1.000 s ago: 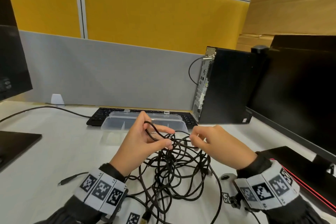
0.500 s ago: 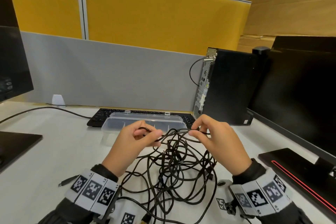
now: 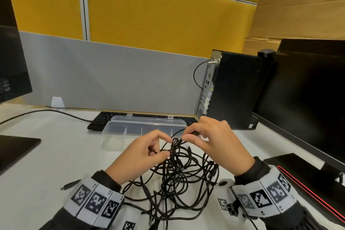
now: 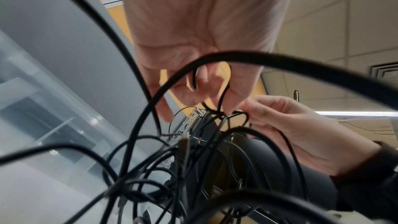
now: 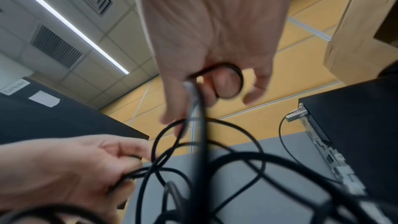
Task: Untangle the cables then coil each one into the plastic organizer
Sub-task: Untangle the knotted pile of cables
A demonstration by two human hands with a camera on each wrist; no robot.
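Note:
A tangle of black cables (image 3: 179, 177) lies on the white desk in front of me, its top lifted between my hands. My left hand (image 3: 147, 152) pinches a strand of the cables (image 4: 217, 106) at the top of the knot. My right hand (image 3: 207, 140) grips another strand with a plug end, and a loop of cable (image 5: 224, 81) curls round its finger. The clear plastic organizer (image 3: 143, 129) with dividers stands just behind my hands, lid open.
A black keyboard (image 3: 104, 119) sits behind the organizer. A black computer tower (image 3: 235, 89) and a monitor (image 3: 308, 97) stand to the right, another monitor (image 3: 13, 61) at the left. A loose plug end (image 3: 68, 186) lies by my left wrist. A grey partition backs the desk.
Both hands rose and came closer together at the top of the tangle. The right hand moved up and left, drawing a strand toward the organizer.

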